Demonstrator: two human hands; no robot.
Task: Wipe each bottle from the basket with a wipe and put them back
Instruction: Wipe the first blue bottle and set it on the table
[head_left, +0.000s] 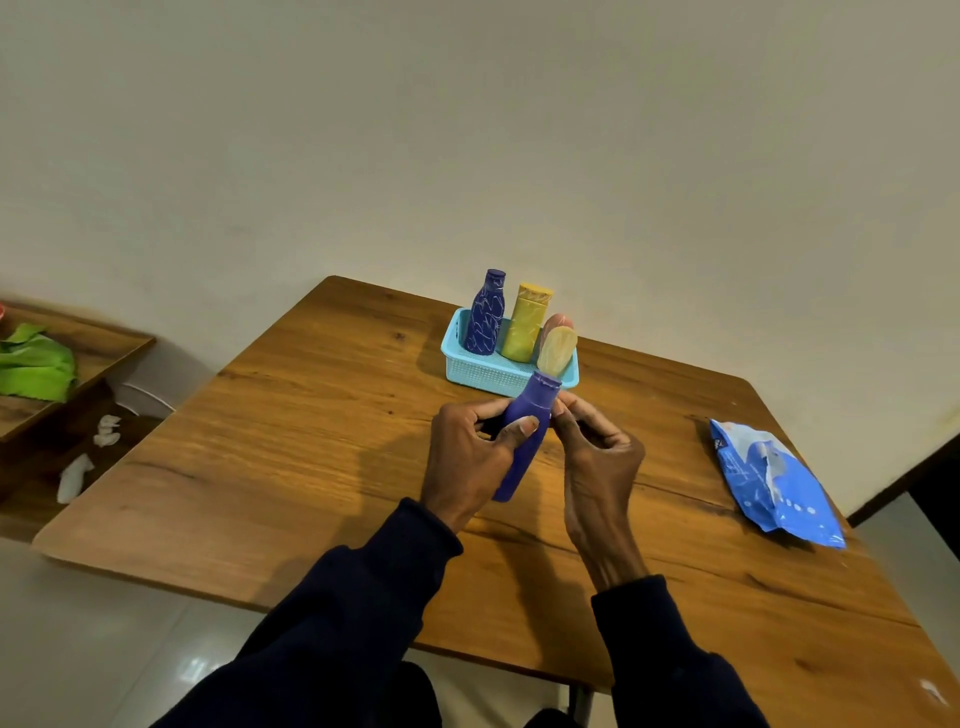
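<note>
— Where is the bottle being cleaned?

— The plain purple plastic bottle (537, 405) is up off the brown wooden table (311, 441), tilted, cap end pointing away towards the light blue plastic mesh basket (483, 371), just in front of it.

— And the hands?

— Both are on it, close together. The left hand (467, 457) is wrapped round the middle of the body, thumb across the front. The right hand (597, 467) has curled fingers pinching the neck just under the cap. I can't make out a wipe in either hand.

— What's in the basket?

— 4 bottles: a dark blue bottle with pale scribbled lines (485, 317) upright at the left, a yellow square-shouldered bottle (527, 325) upright beside it, then a cream oval bottle (557, 351) leaning at the right with a pink rounded bottle (558, 321) just behind it.

— The wipes?

— A blue and white soft wipe packet (774, 483) lies near the table's right edge, well apart from the hands. Crumpled white pieces (72, 478) lie on a lower surface to the left.
</note>
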